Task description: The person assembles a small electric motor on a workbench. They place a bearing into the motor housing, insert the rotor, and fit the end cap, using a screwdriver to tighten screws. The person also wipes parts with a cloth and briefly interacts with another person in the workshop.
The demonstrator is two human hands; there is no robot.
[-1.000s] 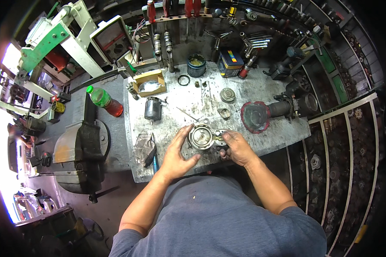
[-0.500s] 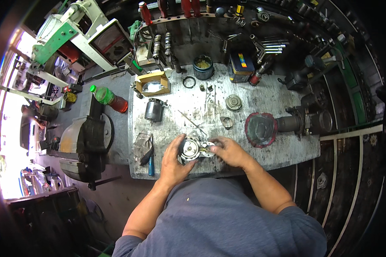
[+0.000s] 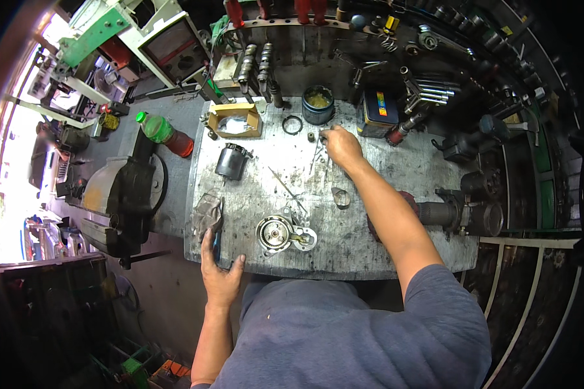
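Note:
A silver metal housing (image 3: 280, 235) with a round toothed inside and a smaller side opening lies on the bench before me, touched by neither hand. My left hand (image 3: 221, 279) is at the bench's front edge, fingers spread, beside a blue-handled tool (image 3: 217, 248) and a crumpled dirty glove or rag (image 3: 207, 212). Stretched far forward, my right hand (image 3: 342, 148) has its fingertips pinched around a small dark piece, mostly hidden. Just left of those fingertips stands a small dark cylinder (image 3: 311, 137). Thin rods (image 3: 316, 157) lie below it.
Behind are a grease tub (image 3: 318, 106), a black ring (image 3: 292, 125), a dark tin (image 3: 377, 113) and an open carton (image 3: 235, 121). A motor body (image 3: 232, 162) sits left, past it a bottle of red liquid (image 3: 165, 135) and a vise (image 3: 120, 194). My forearm covers part of a red-rimmed disc.
Both hands have let go of the housing, which now rests on the bench. My right hand has gone forward to the small parts; my left has moved left and back toward me.

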